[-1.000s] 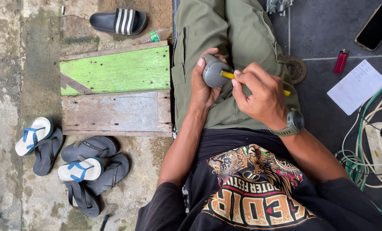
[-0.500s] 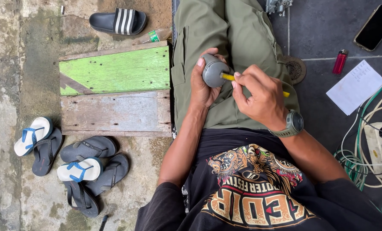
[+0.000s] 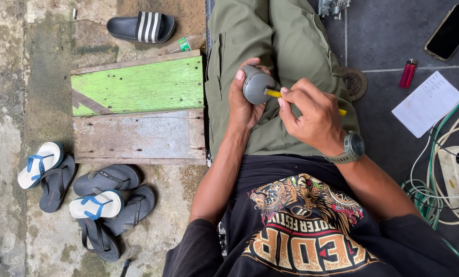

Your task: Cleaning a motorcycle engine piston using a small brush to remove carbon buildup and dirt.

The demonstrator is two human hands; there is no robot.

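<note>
Nothing moved, left hand [image 3: 244, 100] gripping grey part [image 3: 256, 84]

The floor is in two parts: worn concrete [image 3: 14, 77] on the left, dark tile [image 3: 383, 31] on the right. On the concrete lie a green board [image 3: 137, 84], a grey plank [image 3: 137, 136], a striped slide sandal [image 3: 142, 26] far off and flip-flops [image 3: 85, 197] nearer. On the tile lie a phone [image 3: 453, 31], a red lighter [image 3: 408, 73], a paper sheet [image 3: 427, 102], a round drain cover [image 3: 355, 82] and tangled cables [image 3: 440, 190].

— What's in the left hand [image 3: 244, 102]?
— A round grey part [image 3: 255, 84], gripped over the lap.
— And the right hand [image 3: 311, 115]?
— It presses a yellow-handled tool [image 3: 273, 93], possibly a screwdriver, against it.
</note>
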